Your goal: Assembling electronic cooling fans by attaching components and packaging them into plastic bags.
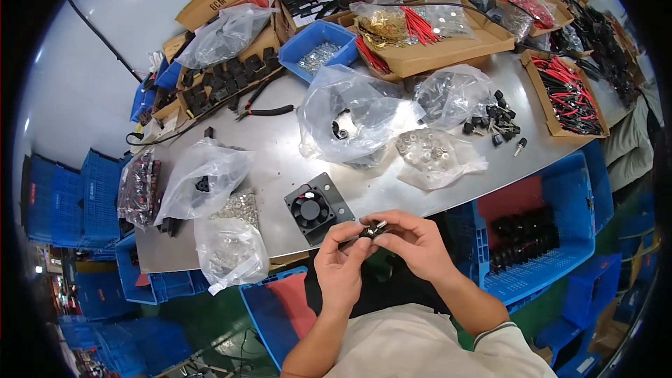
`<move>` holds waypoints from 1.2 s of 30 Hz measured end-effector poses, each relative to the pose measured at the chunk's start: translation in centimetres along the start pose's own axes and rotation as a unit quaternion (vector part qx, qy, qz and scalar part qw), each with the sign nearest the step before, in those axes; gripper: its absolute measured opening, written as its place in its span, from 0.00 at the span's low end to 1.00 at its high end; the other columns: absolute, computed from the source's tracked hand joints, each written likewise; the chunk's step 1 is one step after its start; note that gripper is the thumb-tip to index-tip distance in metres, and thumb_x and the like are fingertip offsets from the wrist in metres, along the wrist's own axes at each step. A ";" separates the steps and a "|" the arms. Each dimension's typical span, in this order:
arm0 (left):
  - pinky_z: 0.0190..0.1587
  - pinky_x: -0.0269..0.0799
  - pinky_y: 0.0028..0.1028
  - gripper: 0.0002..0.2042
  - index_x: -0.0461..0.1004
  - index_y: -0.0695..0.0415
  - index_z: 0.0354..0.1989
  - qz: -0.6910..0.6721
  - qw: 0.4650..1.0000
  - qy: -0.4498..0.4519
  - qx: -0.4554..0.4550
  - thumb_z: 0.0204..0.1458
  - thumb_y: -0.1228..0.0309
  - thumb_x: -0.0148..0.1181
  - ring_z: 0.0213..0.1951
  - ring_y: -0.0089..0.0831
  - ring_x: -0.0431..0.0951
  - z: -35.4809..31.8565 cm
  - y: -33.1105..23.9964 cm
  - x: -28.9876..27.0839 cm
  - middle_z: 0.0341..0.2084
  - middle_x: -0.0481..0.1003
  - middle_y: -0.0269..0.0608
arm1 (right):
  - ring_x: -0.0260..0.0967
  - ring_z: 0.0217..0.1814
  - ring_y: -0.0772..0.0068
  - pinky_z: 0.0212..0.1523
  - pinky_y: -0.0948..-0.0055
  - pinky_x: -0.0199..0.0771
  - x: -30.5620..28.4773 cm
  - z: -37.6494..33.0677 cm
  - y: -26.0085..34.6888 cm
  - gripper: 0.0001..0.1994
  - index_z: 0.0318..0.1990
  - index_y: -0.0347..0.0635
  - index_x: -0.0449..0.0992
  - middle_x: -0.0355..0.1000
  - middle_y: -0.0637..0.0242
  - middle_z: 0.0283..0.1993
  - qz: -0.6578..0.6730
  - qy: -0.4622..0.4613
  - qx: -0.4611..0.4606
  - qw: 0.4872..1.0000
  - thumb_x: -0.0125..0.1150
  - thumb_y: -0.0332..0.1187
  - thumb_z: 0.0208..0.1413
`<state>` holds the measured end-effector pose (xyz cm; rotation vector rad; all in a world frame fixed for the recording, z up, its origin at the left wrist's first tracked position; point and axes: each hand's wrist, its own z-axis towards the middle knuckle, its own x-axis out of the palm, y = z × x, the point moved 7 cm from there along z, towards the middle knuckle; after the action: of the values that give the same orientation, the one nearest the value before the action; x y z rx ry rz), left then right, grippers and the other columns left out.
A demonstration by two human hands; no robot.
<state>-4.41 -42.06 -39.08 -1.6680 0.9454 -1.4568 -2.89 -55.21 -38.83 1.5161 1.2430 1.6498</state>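
Just past the table's near edge, my left hand [339, 260] and my right hand [414, 246] meet fingertip to fingertip. Pinched between them is a small dark part with a shiny metal end [374, 229]; its exact kind is too small to tell. Beside my left hand, a black cooling fan [309, 211] sits on a black metal plate [339, 202] with holes in it. Right of the fan, farther back, lies a clear bag of metal nuts [435, 156]. Loose black-capped metal parts [498, 120] are scattered beyond it.
Plastic bags [348, 115] cover the table's middle, with black-handled pliers [269, 110] to their left. A blue bin [318, 47] of small screws and cardboard trays [448, 56] line the back. At right are a box of red and black wires [567, 94] and a blue crate [553, 262].
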 end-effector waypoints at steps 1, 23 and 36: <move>0.46 0.78 0.29 0.09 0.70 0.66 0.44 -0.007 1.000 -0.009 0.001 0.54 0.82 0.57 0.44 0.29 0.75 -0.1 -0.1 -0.2 0.44 0.70 0.42 | 0.70 0.49 0.74 0.50 0.76 0.71 0.1 -0.1 -0.1 0.15 0.51 0.32 0.72 0.71 0.59 0.52 0.003 0.002 0.007 1.000 0.55 0.18 0.55; 0.55 0.65 0.32 0.27 0.71 0.61 0.52 0.536 0.828 0.047 0.159 0.39 0.77 0.68 0.53 0.41 0.69 4.5 -8.0 -3.2 0.53 0.67 0.47 | 0.72 0.41 0.70 0.39 0.72 0.74 -0.1 4.0 2.1 0.14 0.46 0.34 0.72 0.66 0.62 0.43 -0.371 0.011 -0.115 0.921 0.56 0.19 0.50; 0.55 0.66 0.33 0.29 0.70 0.59 0.55 0.528 0.825 0.089 0.183 0.39 0.76 0.69 0.54 0.43 0.69 5.1 -8.4 -3.6 0.53 0.66 0.47 | 0.72 0.35 0.66 0.37 0.74 0.74 2.6 5.6 0.7 0.18 0.47 0.34 0.71 0.69 0.59 0.41 -0.370 0.026 -0.143 0.918 0.58 0.17 0.46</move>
<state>0.87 -34.70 -33.93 -0.5021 1.2846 -0.9005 2.12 -51.75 -37.51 0.6875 1.3101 1.2782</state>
